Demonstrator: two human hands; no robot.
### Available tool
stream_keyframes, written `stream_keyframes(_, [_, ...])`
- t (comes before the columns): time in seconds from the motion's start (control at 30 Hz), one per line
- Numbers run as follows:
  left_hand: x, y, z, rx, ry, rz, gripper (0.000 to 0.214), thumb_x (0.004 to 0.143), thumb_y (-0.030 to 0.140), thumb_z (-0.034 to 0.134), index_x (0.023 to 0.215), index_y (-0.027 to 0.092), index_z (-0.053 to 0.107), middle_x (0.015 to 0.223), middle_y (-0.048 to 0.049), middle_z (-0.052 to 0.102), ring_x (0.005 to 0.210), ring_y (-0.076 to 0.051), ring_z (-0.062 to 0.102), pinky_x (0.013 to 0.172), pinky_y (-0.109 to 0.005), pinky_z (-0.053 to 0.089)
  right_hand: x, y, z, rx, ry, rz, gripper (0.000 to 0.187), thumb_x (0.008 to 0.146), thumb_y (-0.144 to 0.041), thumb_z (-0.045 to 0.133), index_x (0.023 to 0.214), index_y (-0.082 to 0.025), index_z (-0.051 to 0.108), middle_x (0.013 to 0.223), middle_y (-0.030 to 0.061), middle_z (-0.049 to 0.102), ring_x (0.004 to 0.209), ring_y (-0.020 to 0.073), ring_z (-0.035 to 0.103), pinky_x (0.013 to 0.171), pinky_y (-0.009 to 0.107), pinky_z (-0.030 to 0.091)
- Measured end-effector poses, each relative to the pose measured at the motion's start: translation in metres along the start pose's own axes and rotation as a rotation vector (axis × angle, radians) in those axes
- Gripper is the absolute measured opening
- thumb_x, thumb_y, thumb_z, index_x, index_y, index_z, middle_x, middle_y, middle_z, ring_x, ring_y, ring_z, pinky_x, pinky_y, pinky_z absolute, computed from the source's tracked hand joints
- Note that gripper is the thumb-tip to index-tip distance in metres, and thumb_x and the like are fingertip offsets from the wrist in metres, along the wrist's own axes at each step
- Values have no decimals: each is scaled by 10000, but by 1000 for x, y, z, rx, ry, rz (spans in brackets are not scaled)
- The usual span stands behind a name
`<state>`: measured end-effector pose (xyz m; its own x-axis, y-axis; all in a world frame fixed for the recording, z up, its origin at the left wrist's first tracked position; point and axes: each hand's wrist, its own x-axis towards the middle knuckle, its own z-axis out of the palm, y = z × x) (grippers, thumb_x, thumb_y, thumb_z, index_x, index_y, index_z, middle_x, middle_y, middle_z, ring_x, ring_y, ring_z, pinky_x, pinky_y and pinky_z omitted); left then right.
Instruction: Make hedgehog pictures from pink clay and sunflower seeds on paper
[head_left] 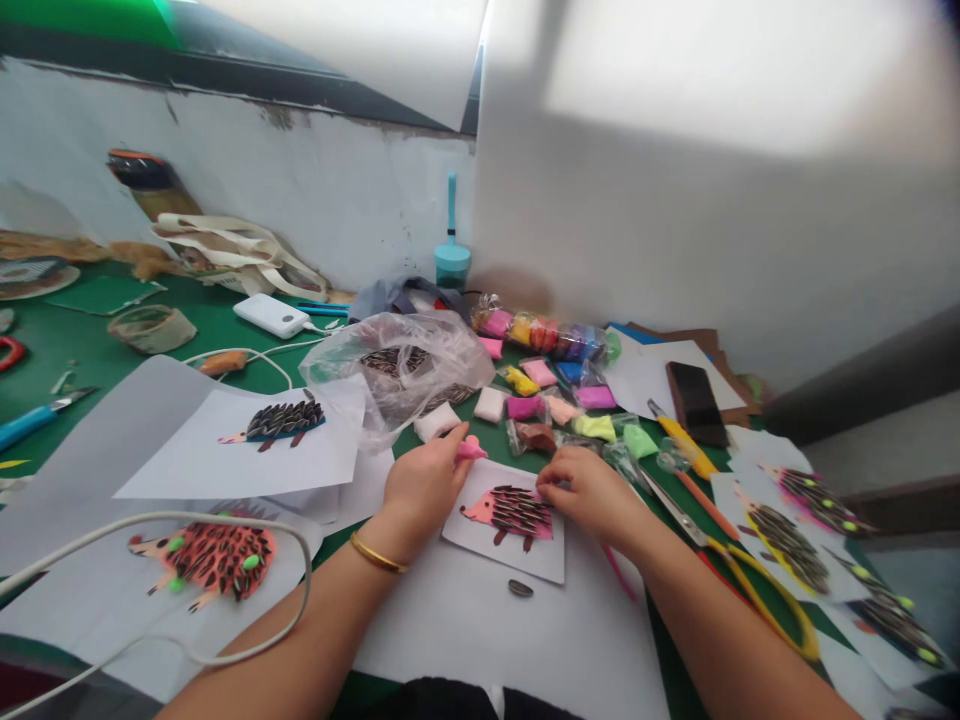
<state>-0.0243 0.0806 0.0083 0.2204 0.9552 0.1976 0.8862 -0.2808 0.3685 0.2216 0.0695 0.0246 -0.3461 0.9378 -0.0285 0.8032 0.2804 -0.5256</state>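
A small white card [480, 548] lies in front of me, bearing a pink clay hedgehog [551, 526] with rows of sunflower seeds for spines. My left hand [421, 488] rests at the card's upper left, its fingers closed on a lump of pink clay [471, 449]. At the card's right edge, my right hand [592, 492] is pinched against the hedgehog's rear; whatever lies between those fingertips is too small to make out. One loose sunflower seed [520, 589] sits on the white paper [592, 650] below the card. A thin pink tool [619, 573] lies beside my right wrist.
Behind the card are a plastic bag [330, 360] of sunflower seeds and several clay packets [523, 408]. Yellow-handled scissors [772, 600], a cutter [686, 445] and a phone [696, 400] lie at right. A white cable [304, 560] loops near my left forearm, among other hedgehog pictures [202, 560].
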Motion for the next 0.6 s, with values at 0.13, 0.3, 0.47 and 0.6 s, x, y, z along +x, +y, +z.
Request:
stream_keyframes(0.13, [-4,2,-1,20,37,42,391,928,318,567,1308,224,566,1086,-80,716,892,-222,690,723,-271,491,0,-3,3,-46,-3,6,172,819,-203,603,761,-221,764,802,45,645,824,185,581,778,298,421])
stream_keyframes(0.3, [-9,3,0,32,41,101,357,920,309,584,1268,232,587,1009,-57,728,821,-213,683,653,-271,465,0,-4,5,-84,-1,3,188,834,-212,590,774,-215,769,800,51,656,826,188,583,787,306,419])
stream_keyframes(0.47, [-11,2,0,22,35,122,363,920,287,576,1280,237,571,985,-53,724,821,-211,675,653,-274,464,0,-4,6,-92,-8,-34,233,852,-204,553,768,-214,770,777,51,655,795,180,586,765,296,425])
stream_keyframes(0.6, [-13,2,2,10,53,151,336,945,297,526,1270,224,573,961,-57,726,800,-204,675,650,-280,478,-2,-3,5,-82,-28,-59,260,829,-150,530,800,-218,779,781,46,665,794,178,591,772,293,429])
